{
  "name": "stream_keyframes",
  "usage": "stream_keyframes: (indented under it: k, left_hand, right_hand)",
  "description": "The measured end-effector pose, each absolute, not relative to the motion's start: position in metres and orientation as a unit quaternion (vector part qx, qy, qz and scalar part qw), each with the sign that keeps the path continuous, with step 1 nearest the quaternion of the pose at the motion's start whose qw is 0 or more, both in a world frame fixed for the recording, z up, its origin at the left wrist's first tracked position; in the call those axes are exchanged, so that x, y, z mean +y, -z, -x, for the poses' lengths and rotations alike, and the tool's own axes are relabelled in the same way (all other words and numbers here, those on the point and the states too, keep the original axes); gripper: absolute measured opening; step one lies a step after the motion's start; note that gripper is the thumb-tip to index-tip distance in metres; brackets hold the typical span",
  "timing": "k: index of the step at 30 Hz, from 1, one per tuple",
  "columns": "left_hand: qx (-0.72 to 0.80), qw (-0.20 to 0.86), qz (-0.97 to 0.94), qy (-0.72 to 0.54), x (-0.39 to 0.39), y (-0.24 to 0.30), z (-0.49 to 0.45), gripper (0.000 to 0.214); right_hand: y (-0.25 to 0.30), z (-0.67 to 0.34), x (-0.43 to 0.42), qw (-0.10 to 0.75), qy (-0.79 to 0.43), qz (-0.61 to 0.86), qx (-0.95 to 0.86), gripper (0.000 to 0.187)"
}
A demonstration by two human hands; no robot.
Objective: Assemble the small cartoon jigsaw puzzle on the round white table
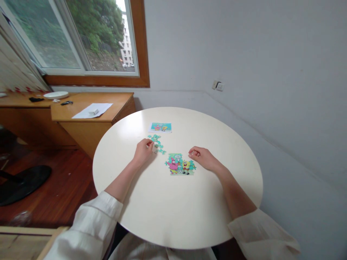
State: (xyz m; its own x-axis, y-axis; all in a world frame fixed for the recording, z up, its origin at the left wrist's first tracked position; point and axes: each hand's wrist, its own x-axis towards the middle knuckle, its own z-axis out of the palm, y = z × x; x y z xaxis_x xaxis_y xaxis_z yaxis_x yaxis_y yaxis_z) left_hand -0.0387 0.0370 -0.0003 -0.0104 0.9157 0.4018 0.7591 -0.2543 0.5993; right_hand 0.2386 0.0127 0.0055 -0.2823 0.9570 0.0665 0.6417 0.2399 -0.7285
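Observation:
A partly joined jigsaw puzzle point(179, 166) lies on the round table, showing a pink starfish, a tall teal figure and a yellow sponge cartoon figure. Its upper and side edges are uneven. Up and to the left of it are several loose teal puzzle pieces point(159, 146). My left hand point(143, 151) is beside these, thumb and forefinger pinched on what looks like a puzzle piece. By the upper right corner of the joined part, my right hand point(202, 157) is closed with curled fingers; anything inside it is hidden.
A picture card point(161, 127) with the same cartoon figures lies behind the loose pieces. The white table point(173, 209) has a rounded edge. To the left stands a wooden desk point(121, 103) with a paper sheet point(104, 108) and a white plate point(56, 95), under a window.

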Motion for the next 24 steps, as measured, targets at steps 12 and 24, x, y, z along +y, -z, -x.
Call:
stream_keyframes:
  k: [12,24]
  left_hand:
    - [0.572,0.097,-0.771,-0.264,0.034,0.001,0.038,0.033]
    - [0.506,0.095,-0.828,-0.221,0.026,0.003,0.028,0.03]
  right_hand:
    - [-0.003,-0.238,0.014,0.27,-0.291,0.527,-0.752,0.026]
    - [-0.003,-0.237,0.013,0.267,-0.291,0.525,-0.754,0.027]
